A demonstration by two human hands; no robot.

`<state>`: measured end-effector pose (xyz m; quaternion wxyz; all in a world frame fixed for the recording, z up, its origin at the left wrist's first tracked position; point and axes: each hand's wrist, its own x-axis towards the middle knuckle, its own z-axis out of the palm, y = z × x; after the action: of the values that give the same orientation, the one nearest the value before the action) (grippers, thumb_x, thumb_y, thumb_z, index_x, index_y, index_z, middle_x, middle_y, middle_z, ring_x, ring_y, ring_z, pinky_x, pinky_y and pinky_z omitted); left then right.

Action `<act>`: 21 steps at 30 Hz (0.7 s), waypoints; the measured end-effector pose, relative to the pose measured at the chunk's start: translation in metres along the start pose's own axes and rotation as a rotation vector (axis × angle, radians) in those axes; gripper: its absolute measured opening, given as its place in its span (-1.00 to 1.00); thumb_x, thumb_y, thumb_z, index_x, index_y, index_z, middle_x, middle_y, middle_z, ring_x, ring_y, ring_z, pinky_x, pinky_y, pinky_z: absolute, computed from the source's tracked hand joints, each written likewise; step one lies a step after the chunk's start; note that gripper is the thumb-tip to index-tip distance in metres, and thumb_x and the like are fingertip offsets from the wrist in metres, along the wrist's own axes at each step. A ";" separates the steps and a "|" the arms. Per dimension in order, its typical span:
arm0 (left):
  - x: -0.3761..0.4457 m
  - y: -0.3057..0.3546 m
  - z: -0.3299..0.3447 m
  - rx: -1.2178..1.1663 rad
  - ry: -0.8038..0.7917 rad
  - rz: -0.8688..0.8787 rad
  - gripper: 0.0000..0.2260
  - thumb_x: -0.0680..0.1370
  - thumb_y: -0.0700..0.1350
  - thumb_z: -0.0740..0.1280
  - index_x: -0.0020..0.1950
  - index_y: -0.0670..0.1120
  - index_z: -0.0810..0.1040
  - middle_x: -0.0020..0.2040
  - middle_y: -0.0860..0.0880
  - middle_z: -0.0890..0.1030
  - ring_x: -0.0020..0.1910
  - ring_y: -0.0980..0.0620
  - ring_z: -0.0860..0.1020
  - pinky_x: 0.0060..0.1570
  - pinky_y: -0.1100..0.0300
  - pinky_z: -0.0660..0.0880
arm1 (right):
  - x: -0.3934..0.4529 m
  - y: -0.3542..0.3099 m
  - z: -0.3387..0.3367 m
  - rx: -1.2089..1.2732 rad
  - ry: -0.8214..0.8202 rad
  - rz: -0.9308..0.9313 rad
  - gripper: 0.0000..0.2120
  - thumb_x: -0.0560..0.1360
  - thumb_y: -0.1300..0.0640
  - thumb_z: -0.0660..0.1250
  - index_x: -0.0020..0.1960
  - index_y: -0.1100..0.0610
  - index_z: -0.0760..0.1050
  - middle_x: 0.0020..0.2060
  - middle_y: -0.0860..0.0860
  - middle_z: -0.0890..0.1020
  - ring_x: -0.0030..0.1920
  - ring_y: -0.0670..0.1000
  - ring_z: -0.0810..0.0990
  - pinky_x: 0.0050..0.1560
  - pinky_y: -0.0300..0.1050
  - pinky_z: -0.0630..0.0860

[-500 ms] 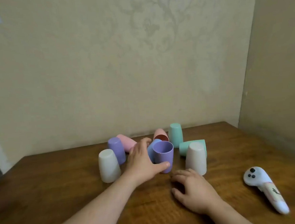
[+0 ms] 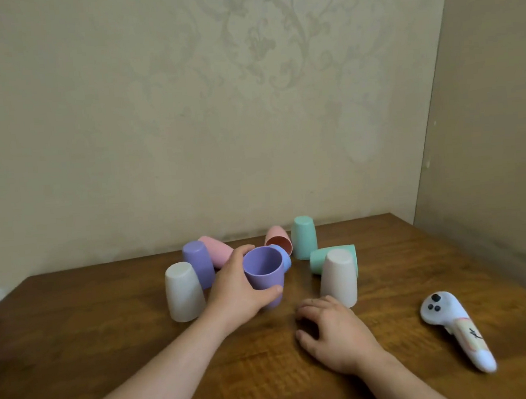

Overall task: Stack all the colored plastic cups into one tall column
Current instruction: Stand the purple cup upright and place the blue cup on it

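On wooden table (image 2: pixel 385 252): scattered cups (image 2: pixel 302 237)

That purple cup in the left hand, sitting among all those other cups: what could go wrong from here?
1. The purple cup in the left hand sits right against a blue cup lying on its side; lifting it may set that one rolling.
2. The forearm passes close to the upside-down white cup, which a careless swing might tip.
3. Cups face different ways: some are upside down, some lie flat, so each may need turning before nesting.
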<state>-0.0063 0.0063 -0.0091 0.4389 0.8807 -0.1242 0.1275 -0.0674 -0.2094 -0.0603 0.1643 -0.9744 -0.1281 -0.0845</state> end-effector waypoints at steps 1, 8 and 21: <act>-0.006 -0.006 -0.009 -0.026 -0.013 0.000 -0.24 0.33 0.02 0.68 0.45 0.20 0.41 0.27 0.24 0.60 0.24 0.15 0.59 0.17 0.26 0.53 | 0.000 -0.001 -0.001 0.009 -0.004 0.004 -0.54 0.57 -0.24 0.24 0.38 -0.09 0.58 0.42 -0.24 0.55 0.36 -0.09 0.45 0.41 -0.13 0.42; -0.043 -0.051 -0.039 -0.109 -0.014 -0.101 -0.22 0.34 -0.10 0.71 0.44 0.19 0.41 0.30 0.26 0.58 0.26 0.18 0.59 0.23 0.23 0.50 | -0.002 -0.001 -0.001 0.014 -0.021 0.022 -0.53 0.61 -0.26 0.25 0.47 -0.14 0.52 0.46 -0.27 0.51 0.43 -0.17 0.41 0.45 -0.13 0.42; -0.056 -0.064 -0.014 -0.129 -0.037 -0.108 -0.25 0.29 0.12 0.69 0.42 0.20 0.46 0.29 0.30 0.60 0.24 0.25 0.59 0.19 0.27 0.54 | -0.010 0.005 0.001 0.032 -0.050 0.059 -0.53 0.60 -0.26 0.29 0.49 -0.23 0.47 0.46 -0.34 0.49 0.46 -0.27 0.41 0.44 -0.25 0.39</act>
<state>-0.0391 0.0612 -0.0674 0.4985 0.8583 -0.0925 0.0790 -0.0754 -0.2158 -0.0644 0.1791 -0.9768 -0.1048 -0.0533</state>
